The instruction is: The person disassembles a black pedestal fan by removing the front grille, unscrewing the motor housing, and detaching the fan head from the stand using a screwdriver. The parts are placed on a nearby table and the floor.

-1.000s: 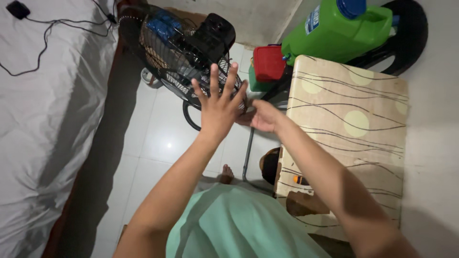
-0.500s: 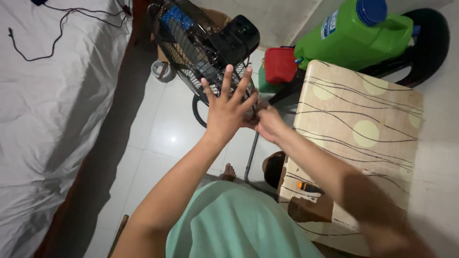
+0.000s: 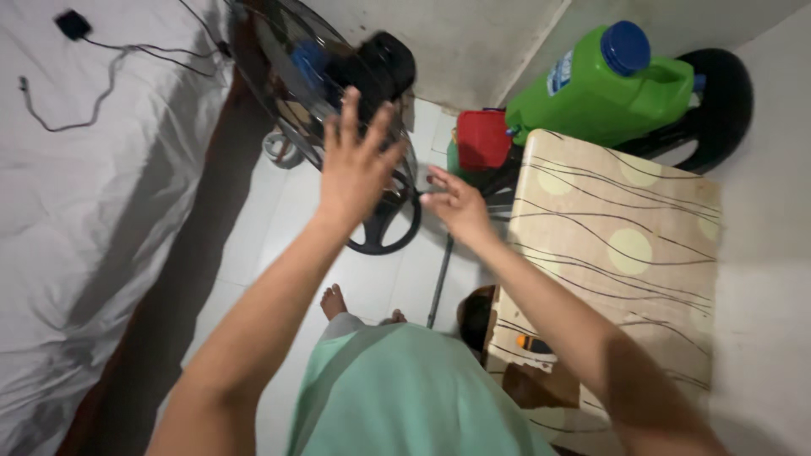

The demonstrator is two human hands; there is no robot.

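We find the left hand [image 3: 355, 165] raised with palm forward and fingers spread wide, laid over the wire grille of the black floor fan [image 3: 338, 84]. Whether the palm presses on the grille or only hovers close before it, we cannot tell. The right hand [image 3: 454, 205] is open too, fingers loosely extended and gripping nothing, just beside the fan's lower right edge and above its round black base [image 3: 390, 226].

The fan stands on the white tiled floor [image 3: 279, 219], tilted, in the gap between the bed and the table. Its blue blades show through the grille and its black motor housing [image 3: 387, 63] sits behind, towards the wall.

To the left we note a bed with a white sheet [image 3: 93, 194], on which a dark cable [image 3: 93, 93] with a small black plug lies. To the right stands a small table [image 3: 625, 253] with a beige top patterned in dark wavy lines and pale circles. Beyond the table a large green jug with a blue cap [image 3: 608, 84] lies on its side against a black round object, and a red container [image 3: 481, 139] sits just beside the jug, near the fan. The person wears a pale green garment [image 3: 405, 397], and a bare foot [image 3: 334, 300] shows on the floor below the fan base.
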